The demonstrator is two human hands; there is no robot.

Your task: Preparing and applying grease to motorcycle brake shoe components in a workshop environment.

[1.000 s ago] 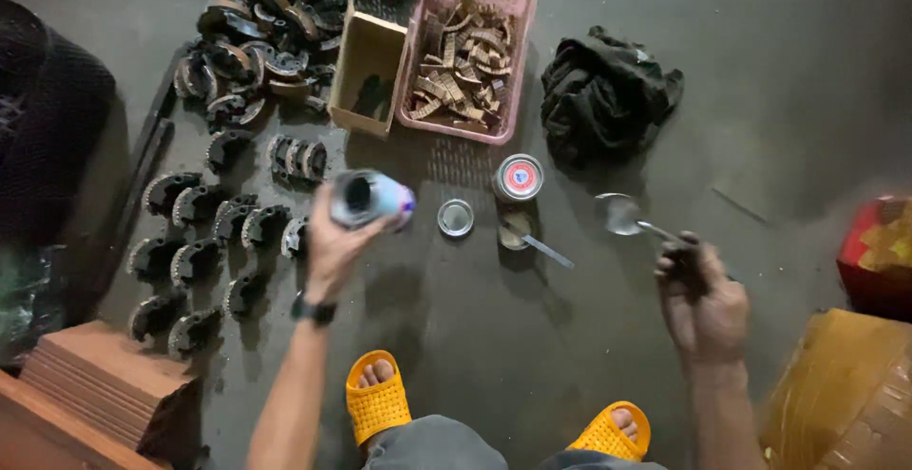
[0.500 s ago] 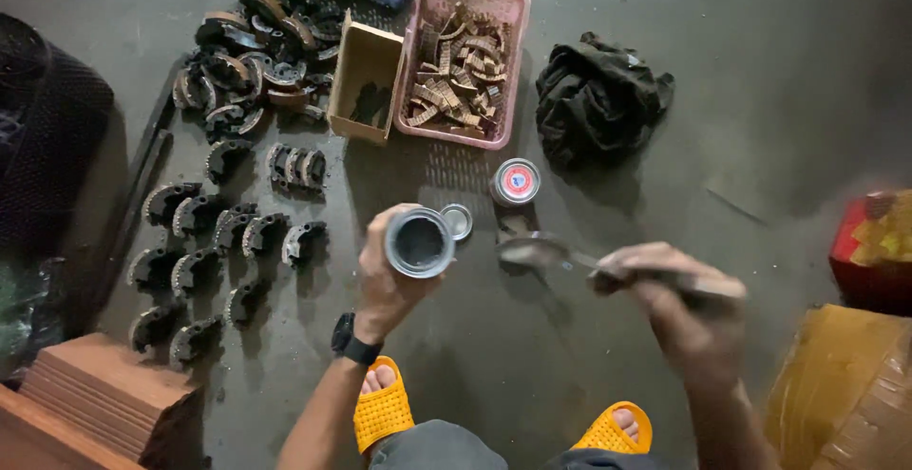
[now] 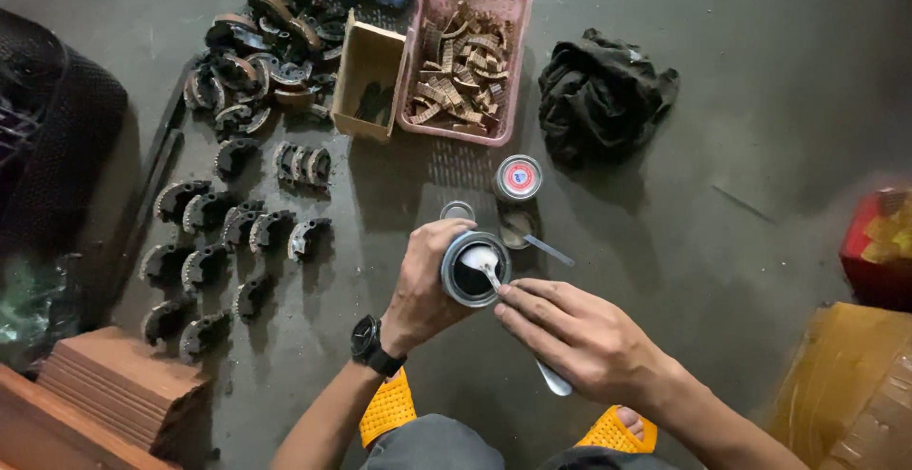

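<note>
My left hand [image 3: 424, 286] grips an open round metal can [image 3: 474, 268] held upright over the concrete floor; a black watch sits on that wrist. My right hand [image 3: 581, 337] holds a metal spoon [image 3: 486, 263] whose bowl dips into the can's mouth and carries something white. The spoon's handle sticks out below my right hand. Just beyond the can on the floor lie a small round lid [image 3: 457, 211], a second closed can with a red and blue top [image 3: 518, 178], and another spoon [image 3: 537, 240].
Several curved brake shoes [image 3: 228, 232] lie in rows at the left, more piled behind. A pink basket [image 3: 419, 52] of brown lining strips, a cardboard box [image 3: 369, 76], a black rag [image 3: 603, 95], stacked boards [image 3: 119, 384], and my yellow sandals [image 3: 385, 413] surround me.
My left hand has turned the can upright and brought it closer to me. My right hand has swung the spoon in from the right and put its bowl into the can.
</note>
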